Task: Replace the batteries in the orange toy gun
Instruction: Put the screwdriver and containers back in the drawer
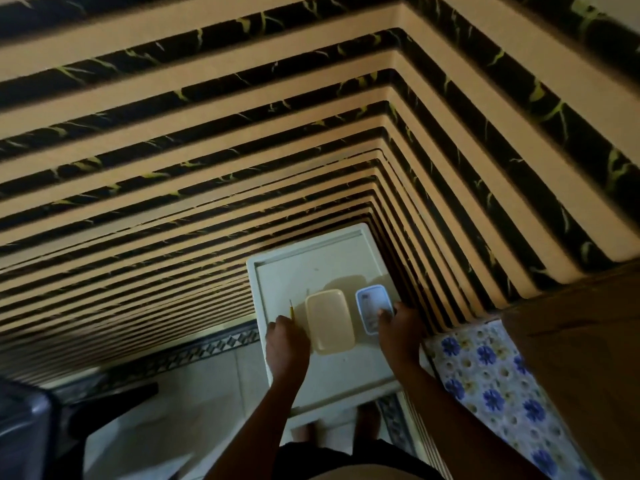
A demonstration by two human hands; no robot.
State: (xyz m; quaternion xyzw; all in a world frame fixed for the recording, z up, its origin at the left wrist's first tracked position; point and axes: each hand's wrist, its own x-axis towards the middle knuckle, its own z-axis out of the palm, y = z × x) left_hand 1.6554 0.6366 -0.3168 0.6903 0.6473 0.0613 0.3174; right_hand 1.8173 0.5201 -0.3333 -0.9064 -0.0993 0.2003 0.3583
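A small white table [311, 268] stands against a striped wall corner. On it lie a cream rectangular lid or box [329, 320] and, to its right, a white container with a blue rim [373, 308] holding small items I cannot make out. My left hand [286, 341] holds a thin yellow-handled tool [291, 309], probably a screwdriver, pointing away from me. My right hand [400, 332] grips the near end of the blue-rimmed container. No orange toy gun is in view.
The black and cream striped walls [242, 168] close in behind and right of the table. A flowered blue cloth [491, 382] covers a surface at the right, beside a brown panel [581, 341]. Pale floor tiles [194, 393] and my feet show below.
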